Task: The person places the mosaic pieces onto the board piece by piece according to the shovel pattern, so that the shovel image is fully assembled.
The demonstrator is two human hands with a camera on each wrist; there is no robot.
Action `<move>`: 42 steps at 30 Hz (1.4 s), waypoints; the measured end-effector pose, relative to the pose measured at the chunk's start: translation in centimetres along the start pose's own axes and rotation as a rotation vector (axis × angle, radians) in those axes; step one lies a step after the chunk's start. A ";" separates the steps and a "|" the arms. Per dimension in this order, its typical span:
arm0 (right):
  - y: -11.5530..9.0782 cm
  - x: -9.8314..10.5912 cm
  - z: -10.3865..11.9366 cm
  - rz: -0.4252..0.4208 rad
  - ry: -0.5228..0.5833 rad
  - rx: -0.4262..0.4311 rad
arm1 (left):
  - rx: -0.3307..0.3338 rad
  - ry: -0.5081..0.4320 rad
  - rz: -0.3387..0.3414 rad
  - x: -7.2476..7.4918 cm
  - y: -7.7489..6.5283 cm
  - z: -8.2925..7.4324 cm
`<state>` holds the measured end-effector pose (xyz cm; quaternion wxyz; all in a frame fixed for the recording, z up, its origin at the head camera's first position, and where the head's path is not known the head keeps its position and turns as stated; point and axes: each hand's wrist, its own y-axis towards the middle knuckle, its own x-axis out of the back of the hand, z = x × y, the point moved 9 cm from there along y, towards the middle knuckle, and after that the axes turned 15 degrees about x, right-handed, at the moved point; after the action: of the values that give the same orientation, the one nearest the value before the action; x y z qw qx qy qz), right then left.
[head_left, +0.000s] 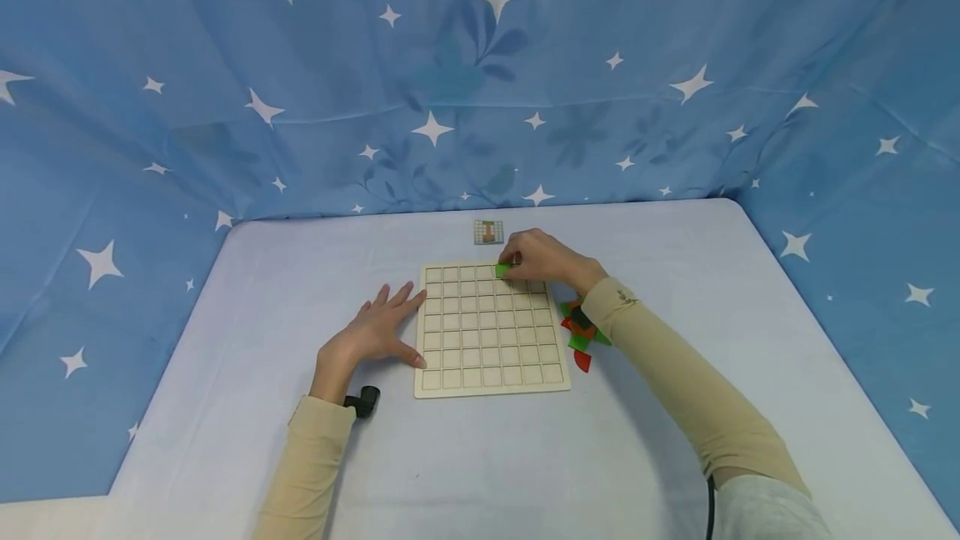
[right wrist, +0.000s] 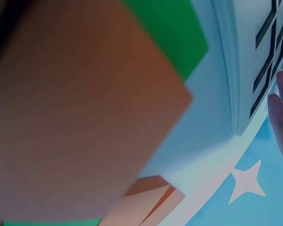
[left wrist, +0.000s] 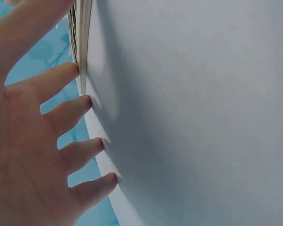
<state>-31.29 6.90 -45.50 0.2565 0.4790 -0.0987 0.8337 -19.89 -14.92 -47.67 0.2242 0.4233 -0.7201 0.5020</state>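
Observation:
A pale wooden grid board lies flat on the table. My left hand is spread at its left side, thumb and index fingertip touching the edge; in the left wrist view the fingers of this left hand stay apart, with the board's edge by the index fingertip. My right hand pinches a small green tile over the top row of cells. At the right rim of the right wrist view, part of the right hand shows beside the board.
Right of the board is a loose pile of green, orange and red pieces, partly under my right forearm. A red quarter-round piece lies at its front. Behind the board sits a small patterned card. Blue starry cloth hangs around the white table.

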 end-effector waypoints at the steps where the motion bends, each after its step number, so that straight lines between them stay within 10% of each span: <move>1: 0.0 0.0 0.0 0.001 0.002 -0.001 | 0.000 0.000 0.001 0.0 0.1 0.0; 42: -0.7 0.4 1.1 -0.020 0.019 0.016 | -0.004 0.004 0.001 0.2 0.0 0.3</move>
<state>-30.22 7.21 -44.65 0.2619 0.4741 -0.0848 0.8363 -19.99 -15.30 -47.68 0.2261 0.4213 -0.7209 0.5017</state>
